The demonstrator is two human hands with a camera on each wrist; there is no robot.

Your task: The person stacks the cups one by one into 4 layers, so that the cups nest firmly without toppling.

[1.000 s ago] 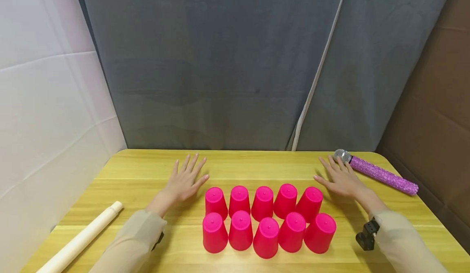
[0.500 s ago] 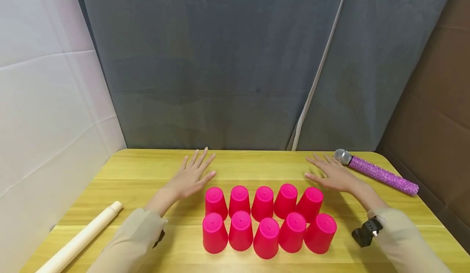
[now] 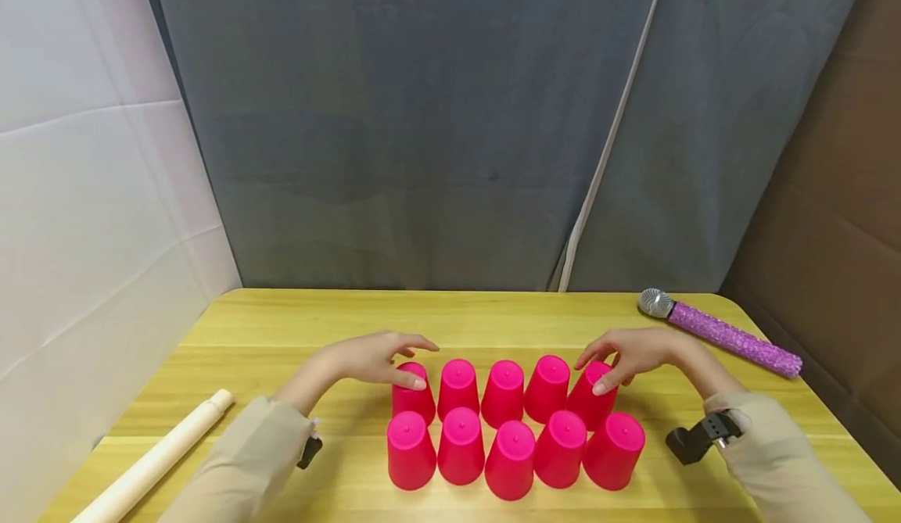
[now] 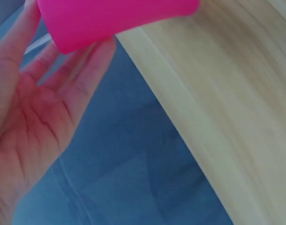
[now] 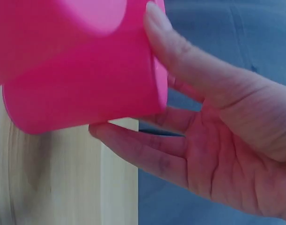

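Yellow desk [image 3: 281, 327] under ten pink cups; my left hand [image 3: 373, 357] grips the far-left cup [image 3: 415, 399]; my right hand [image 3: 629, 353] grips the far-right cup [image 3: 590, 399].

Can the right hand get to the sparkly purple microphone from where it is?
Probably yes. The right hand grips the end cup of the back row, and the microphone lies just beyond it on the table, with bare wood between them. The hand would likely have to let go of the cup first.
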